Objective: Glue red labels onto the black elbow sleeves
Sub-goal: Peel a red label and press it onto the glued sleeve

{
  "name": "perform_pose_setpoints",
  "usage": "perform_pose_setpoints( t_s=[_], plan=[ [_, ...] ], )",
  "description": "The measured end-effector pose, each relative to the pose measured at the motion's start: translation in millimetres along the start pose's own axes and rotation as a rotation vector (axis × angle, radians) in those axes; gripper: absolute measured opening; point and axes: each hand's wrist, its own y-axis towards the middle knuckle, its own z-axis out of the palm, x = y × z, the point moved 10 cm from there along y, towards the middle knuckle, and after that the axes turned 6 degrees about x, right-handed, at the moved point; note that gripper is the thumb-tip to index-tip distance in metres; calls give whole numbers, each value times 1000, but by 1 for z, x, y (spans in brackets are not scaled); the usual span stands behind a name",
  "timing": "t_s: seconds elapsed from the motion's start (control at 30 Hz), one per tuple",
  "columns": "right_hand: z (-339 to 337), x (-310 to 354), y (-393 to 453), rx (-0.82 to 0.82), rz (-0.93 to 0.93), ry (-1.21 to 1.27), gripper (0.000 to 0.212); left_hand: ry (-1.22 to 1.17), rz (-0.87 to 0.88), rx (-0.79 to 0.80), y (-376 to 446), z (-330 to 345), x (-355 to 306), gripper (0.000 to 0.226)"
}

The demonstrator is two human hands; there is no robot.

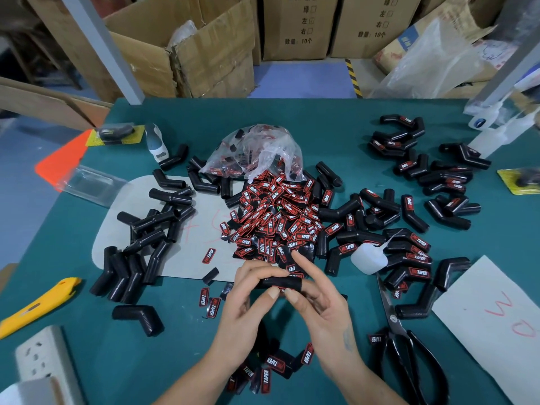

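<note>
— So, where was the sleeve?
— One black elbow sleeve point(280, 282) was up off the green table point(321, 127), held between both hands, just in front of the label pile.
— Left hand?
— Left hand point(251, 293) had its fingers curled over the sleeve's left end, thumb underneath. Clamped on it.
— Right?
— Right hand point(317, 296) pinched the right end, thumb tip meeting the left thumb under the sleeve; index finger stuck out straight over the pile.
— Label on it already?
— Couldn't tell, the fingers covered that side.
— Labels?
— Heap of red labels point(277, 217) mid-table, spilling from a clear plastic bag point(257, 150). Loose ones lay near the wrists.
— Other sleeves?
— Bare sleeves point(152, 229) lay left, partly on a grey sheet point(201, 244); labelled sleeves point(415, 252) lay right.
— Glue?
— White glue bottle point(368, 260) lay just right of the pile, among the labelled ones. Black scissors point(409, 346) were near the right forearm, yellow utility knife point(38, 305) far left.
</note>
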Motion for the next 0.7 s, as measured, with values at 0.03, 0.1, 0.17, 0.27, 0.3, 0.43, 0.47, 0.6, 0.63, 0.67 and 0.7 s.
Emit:
perform_pose_setpoints(
  t_s=[0.03,0.1,0.17,0.27,0.3,0.43,0.47,0.6,0.63,0.67,0.7],
  plan=[
    [0,0,0,-2,-2,-7,52,0,-1,-1,0,0,1,30],
    [-1,0,0,-10,-2,-22,51,-7,-6,-2,0,-1,2,30],
    [0,1,0,-10,-2,-38,51,-22,-12,2,0,-1,2,29],
    [-1,3,0,-10,-12,-65,51,-58,-14,16,1,0,-1,26],
    [-1,3,0,-12,-12,-68,51,-68,-17,21,1,0,-1,26],
    [-1,4,0,-16,-9,-76,50,-69,-9,41,1,0,-3,25],
    [-1,5,0,-15,-11,-77,50,-68,-5,45,1,0,-3,25],
    [0,5,0,-10,-4,-57,51,-36,-5,68,0,-2,-2,25],
    [-1,4,0,-9,5,-44,52,6,12,76,0,-2,-3,26],
    [-1,3,0,-7,17,-29,52,68,43,82,1,-2,-5,26],
    [-1,1,0,-6,31,-12,52,142,82,81,1,-3,-8,27]
  ],
)
